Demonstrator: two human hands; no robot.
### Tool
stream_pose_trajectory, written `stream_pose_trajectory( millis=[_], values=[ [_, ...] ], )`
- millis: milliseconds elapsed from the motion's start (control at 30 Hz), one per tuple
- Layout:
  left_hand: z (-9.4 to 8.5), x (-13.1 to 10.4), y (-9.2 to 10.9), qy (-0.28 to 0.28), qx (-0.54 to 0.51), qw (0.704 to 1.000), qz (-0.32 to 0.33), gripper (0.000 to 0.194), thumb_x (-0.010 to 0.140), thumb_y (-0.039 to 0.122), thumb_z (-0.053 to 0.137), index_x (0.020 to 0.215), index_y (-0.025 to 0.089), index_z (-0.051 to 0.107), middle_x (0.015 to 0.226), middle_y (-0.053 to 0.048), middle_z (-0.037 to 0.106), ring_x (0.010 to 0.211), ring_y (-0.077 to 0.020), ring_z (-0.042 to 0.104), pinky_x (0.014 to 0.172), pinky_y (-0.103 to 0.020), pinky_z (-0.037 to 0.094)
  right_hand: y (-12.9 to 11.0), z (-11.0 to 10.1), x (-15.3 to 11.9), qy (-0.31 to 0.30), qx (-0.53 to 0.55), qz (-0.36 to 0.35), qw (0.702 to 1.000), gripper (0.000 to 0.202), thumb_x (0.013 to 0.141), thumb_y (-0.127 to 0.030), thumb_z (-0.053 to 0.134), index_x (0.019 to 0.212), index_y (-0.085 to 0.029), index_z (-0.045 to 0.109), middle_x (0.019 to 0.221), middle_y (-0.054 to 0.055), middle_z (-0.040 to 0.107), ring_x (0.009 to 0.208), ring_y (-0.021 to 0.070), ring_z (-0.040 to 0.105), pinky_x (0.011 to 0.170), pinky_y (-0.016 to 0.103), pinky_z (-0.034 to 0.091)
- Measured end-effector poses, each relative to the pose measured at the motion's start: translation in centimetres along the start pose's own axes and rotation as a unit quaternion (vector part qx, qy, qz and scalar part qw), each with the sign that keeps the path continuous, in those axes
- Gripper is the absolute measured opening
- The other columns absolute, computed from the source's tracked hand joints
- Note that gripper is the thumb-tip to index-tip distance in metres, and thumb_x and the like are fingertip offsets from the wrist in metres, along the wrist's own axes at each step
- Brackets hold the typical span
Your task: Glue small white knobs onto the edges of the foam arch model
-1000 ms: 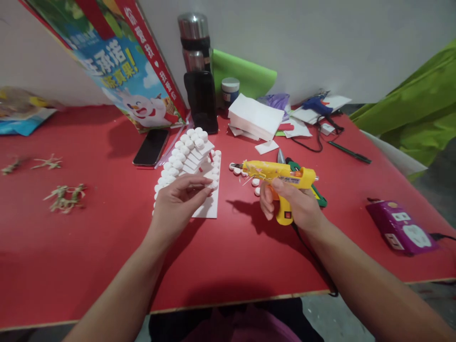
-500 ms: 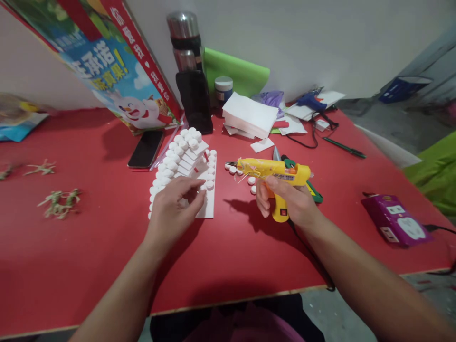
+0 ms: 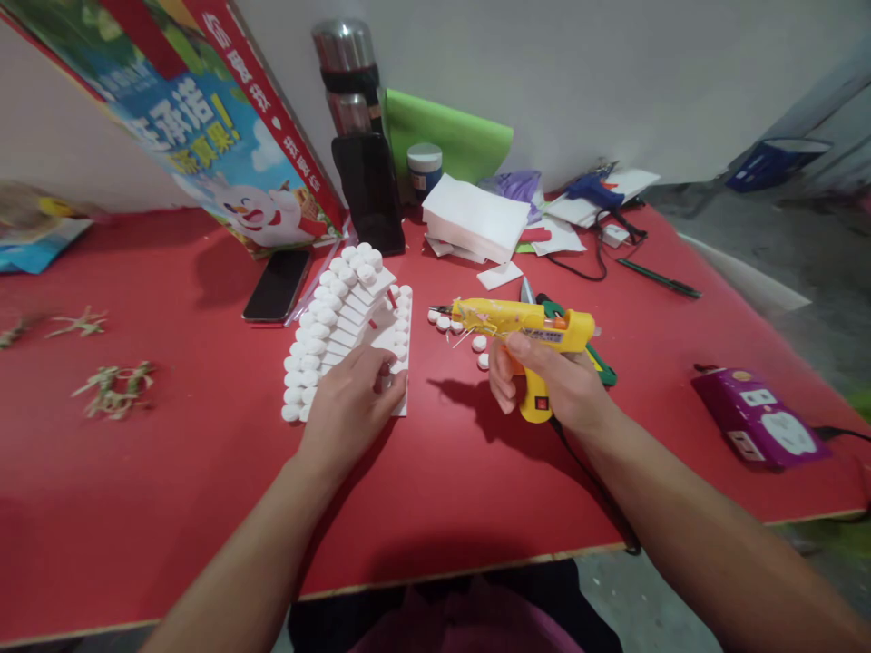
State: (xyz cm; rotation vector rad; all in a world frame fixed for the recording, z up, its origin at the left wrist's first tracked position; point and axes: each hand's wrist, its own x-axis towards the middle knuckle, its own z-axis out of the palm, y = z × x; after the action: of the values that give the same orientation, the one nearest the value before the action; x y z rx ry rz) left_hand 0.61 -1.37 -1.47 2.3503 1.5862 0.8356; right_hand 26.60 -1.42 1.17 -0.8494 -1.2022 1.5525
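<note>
A small white model (image 3: 350, 322) of a staircase stands on a white base board, with rounded white pebbles (image 3: 309, 347) stacked along its left side and a row of them down its right edge. My left hand (image 3: 357, 390) is over the front of the model, thumb and fingers closed together by the right-hand row; whatever is between the fingertips is hidden. In my right hand (image 3: 544, 372) is a yellow hot glue gun (image 3: 500, 316), its nozzle pointing left toward the model. Several loose white pebbles (image 3: 444, 323) lie beneath and beside the nozzle.
Green-handled scissors (image 3: 602, 367) lie behind the glue gun. A black phone (image 3: 278, 286), a tall flask (image 3: 347, 68), a jar (image 3: 425, 168) and white sheets (image 3: 476, 218) stand or lie farther back. To the right is a purple power socket box (image 3: 762, 417); twisted straw pieces (image 3: 115, 388) lie left.
My left hand has moved right and slightly down along the model's right-hand row, its fingers drawing closer together. The right hand and glue gun stay almost still.
</note>
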Motion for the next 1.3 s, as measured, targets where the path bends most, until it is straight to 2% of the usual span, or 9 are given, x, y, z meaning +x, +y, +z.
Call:
stream_pose_trajectory(
  millis=[367, 767, 867, 1000, 1133, 1300],
  values=[
    [0.3, 0.0, 0.1, 0.011, -0.006, 1.0, -0.029, 0.009, 0.095, 0.029, 0.063, 0.092, 0.021, 0.064, 0.078, -0.001, 0.064, 0.069, -0.0185, 0.06, 0.066, -0.032, 0.044, 0.1, 0.0, -0.1, 0.001, -0.006, 0.003, 1.0, 0.053, 0.092, -0.06, 0.076, 0.062, -0.018, 0.065, 0.054, 0.0, 0.06, 0.043, 0.0139, 0.06, 0.044, 0.028, 0.049],
    [0.2, 0.0, 0.0, -0.017, 0.015, 0.999, -0.026, 0.013, 0.1, 0.031, 0.06, 0.092, 0.022, 0.062, 0.08, -0.003, 0.066, 0.073, -0.021, 0.062, 0.068, -0.034, 0.044, 0.2, 0.0, -0.1, -0.002, -0.014, -0.002, 1.0, 0.051, 0.094, -0.058, 0.075, 0.062, -0.018, 0.065, 0.054, 0.0, 0.06, 0.043, 0.0143, 0.061, 0.044, 0.028, 0.05],
    [-0.3, -0.1, 0.1, -0.027, 0.026, 0.999, -0.013, 0.013, 0.1, 0.034, 0.063, 0.099, 0.021, 0.064, 0.086, -0.005, 0.068, 0.078, -0.0233, 0.065, 0.07, -0.035, 0.047, 0.1, 0.0, 0.0, 0.001, -0.013, 0.001, 1.0, 0.052, 0.093, -0.059, 0.075, 0.062, -0.019, 0.065, 0.054, 0.0, 0.06, 0.043, 0.0142, 0.06, 0.044, 0.028, 0.05],
    [-1.5, -0.2, 0.3, -0.024, 0.02, 0.999, 0.034, 0.014, 0.103, 0.03, 0.061, 0.111, 0.02, 0.065, 0.105, -0.009, 0.07, 0.089, -0.0242, 0.068, 0.079, -0.037, 0.053, 0.1, -0.1, 0.0, 0.006, -0.009, 0.008, 1.0, 0.052, 0.091, -0.061, 0.077, 0.062, -0.019, 0.065, 0.053, 0.0, 0.06, 0.044, 0.0146, 0.06, 0.045, 0.028, 0.051],
    [-2.0, 0.0, 0.2, -0.021, 0.013, 0.996, 0.083, 0.014, 0.105, 0.023, 0.055, 0.105, 0.019, 0.069, 0.111, -0.01, 0.07, 0.097, -0.0238, 0.07, 0.082, -0.036, 0.053, 0.2, 0.0, 0.0, 0.013, -0.009, 0.007, 1.0, 0.052, 0.091, -0.061, 0.077, 0.062, -0.019, 0.065, 0.054, 0.0, 0.06, 0.044, 0.0144, 0.06, 0.045, 0.028, 0.051],
    [-1.5, 0.1, 0.1, -0.029, 0.002, 0.996, 0.084, 0.021, 0.107, 0.019, 0.053, 0.095, 0.019, 0.069, 0.103, -0.008, 0.072, 0.092, -0.0215, 0.069, 0.079, -0.034, 0.052, 0.2, 0.0, 0.0, 0.024, -0.004, 0.004, 1.0, 0.05, 0.09, -0.059, 0.078, 0.063, -0.019, 0.065, 0.054, 0.0, 0.06, 0.043, 0.0144, 0.06, 0.044, 0.028, 0.05]
  ],
)
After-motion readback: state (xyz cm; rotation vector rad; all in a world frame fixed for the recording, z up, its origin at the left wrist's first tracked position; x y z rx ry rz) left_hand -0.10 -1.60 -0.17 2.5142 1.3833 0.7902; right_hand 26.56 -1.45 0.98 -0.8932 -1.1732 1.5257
